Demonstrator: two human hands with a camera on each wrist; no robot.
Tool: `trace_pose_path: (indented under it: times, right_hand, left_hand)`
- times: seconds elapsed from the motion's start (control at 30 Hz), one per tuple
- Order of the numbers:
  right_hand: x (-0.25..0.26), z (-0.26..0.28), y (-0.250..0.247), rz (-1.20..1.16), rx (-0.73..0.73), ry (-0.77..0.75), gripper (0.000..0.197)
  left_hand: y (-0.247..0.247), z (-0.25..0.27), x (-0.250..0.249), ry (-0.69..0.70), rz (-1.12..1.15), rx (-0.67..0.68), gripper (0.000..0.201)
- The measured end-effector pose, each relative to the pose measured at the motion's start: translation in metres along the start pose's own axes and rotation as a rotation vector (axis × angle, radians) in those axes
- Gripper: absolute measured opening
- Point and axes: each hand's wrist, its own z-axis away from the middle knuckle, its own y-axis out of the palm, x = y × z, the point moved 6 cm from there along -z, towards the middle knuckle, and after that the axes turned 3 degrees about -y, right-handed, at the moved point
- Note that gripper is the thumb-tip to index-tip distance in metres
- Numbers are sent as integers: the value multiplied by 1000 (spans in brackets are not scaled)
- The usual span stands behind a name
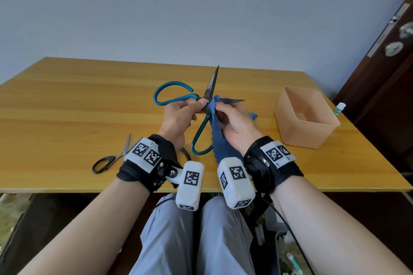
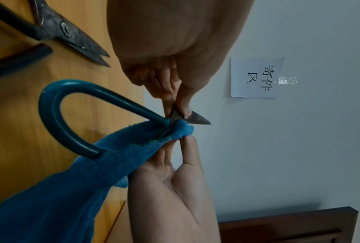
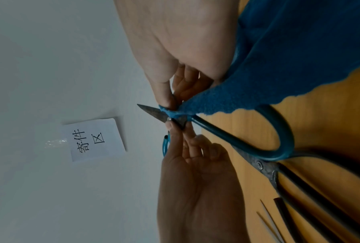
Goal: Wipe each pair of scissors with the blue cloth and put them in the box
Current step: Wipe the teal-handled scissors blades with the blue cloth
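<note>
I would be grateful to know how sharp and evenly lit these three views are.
Head view: evenly lit and sharp, wide-angle bending of the wooden table edges. Left wrist view: dim, teal-handled scissors clear, blue cloth soft at lower left. Right wrist view: dim, dark old scissors smeared toward the lower right.

Soft, even daylight is seen in the head view, and only faint shadows are cast on the tabletop [image 1: 67, 100]. Straight edges are bowed toward the frame borders by the wide lens. Both wrist views are dimmer and bluish, with skin rendered dark. Nearby scissors [image 3: 299, 189] at the frame edge are smeared.
</note>
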Motion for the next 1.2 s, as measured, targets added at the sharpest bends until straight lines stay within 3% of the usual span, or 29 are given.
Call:
trace_pose_path:
  times: [0.27, 0.37, 0.43, 0.6, 0.77, 0.97, 1.2]
  right_hand:
    - [2, 5, 2, 96, -74, -41, 40]
    - [-1, 6, 6, 71, -63, -19, 18]
    - [0, 7, 9, 50, -37, -14, 7]
    - [2, 6, 13, 20, -29, -15, 13]
    - [3, 3, 11, 67, -61, 23, 13]
    - [6, 8, 12, 15, -45, -14, 10]
    - [3, 15, 14, 21, -62, -10, 20]
  left_hand:
    - [-9, 6, -6, 76, -9, -2, 33]
    - [-12, 7, -6, 99, -7, -15, 34]
    - [-12, 6, -8, 103, -11, -20, 23]
    - [-14, 1, -8, 116, -15, -19, 19]
    - [-12, -1, -4, 94, 12, -9, 36]
    - [-11, 3, -9, 88, -12, -29, 16]
    - [-10, 7, -3, 82, -25, -1, 26]
